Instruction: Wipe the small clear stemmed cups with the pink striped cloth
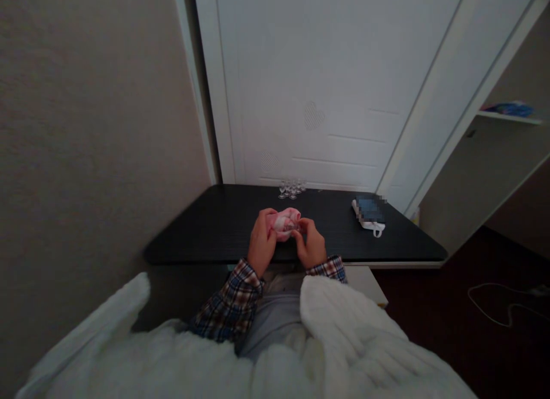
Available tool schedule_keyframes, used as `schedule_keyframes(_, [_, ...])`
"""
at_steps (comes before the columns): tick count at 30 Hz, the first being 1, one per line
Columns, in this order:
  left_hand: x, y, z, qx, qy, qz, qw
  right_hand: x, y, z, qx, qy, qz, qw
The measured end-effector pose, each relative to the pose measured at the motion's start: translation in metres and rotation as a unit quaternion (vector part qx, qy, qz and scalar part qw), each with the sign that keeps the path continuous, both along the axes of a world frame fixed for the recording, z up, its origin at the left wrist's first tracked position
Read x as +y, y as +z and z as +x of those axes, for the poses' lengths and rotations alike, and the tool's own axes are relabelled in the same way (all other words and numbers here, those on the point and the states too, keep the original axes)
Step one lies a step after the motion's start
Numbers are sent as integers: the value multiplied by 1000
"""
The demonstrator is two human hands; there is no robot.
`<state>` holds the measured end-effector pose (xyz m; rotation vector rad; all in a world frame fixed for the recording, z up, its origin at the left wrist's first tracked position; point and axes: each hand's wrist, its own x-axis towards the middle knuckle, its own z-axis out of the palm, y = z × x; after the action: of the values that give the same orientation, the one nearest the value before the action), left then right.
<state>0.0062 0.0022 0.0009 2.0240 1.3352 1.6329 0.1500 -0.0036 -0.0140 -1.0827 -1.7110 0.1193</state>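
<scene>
A pink cloth [282,221] with a whitish patch is held between both hands, just over the front part of the black table. My left hand [262,242] grips its left side, fingers wrapped over the edge. On the other side my right hand [311,244] pinches at the cloth's right end, where a small clear, shiny item seems to lie against it; its shape is hard to make out. Behind the cloth, several small clear glasses [292,187] stand grouped near the table's back edge.
The black table [206,227] meets a white panelled door [318,72] at its back. At the right of the tabletop lies a white case with a dark blue, pixelated item [370,208] on it. A white cable [494,319] runs over the dark floor.
</scene>
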Motion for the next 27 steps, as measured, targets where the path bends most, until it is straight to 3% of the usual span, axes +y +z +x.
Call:
schedule_keyframes(6, [-2,2,2,8,-52,22,998,1,0,0,63,0,-11,998])
schedule_keyframes(12, [7,-9,-9,-71,26,4,997,0,4,1,177,12,-14,984])
schedule_keyframes(16, [8,-11,-11,-74,25,1,997,4,2,3,227,0,-9,974])
schedule_keyframes(20, [10,-12,-5,-87,10,-22,996,2,2,2,217,41,-2,975])
schedule_keyframes(23, [14,-16,-3,-136,-18,-59,989,-4,5,1,152,83,5,985])
schedule_keyframes(27, [15,-13,-5,-153,-104,-92,978,-9,9,0,71,124,0,990])
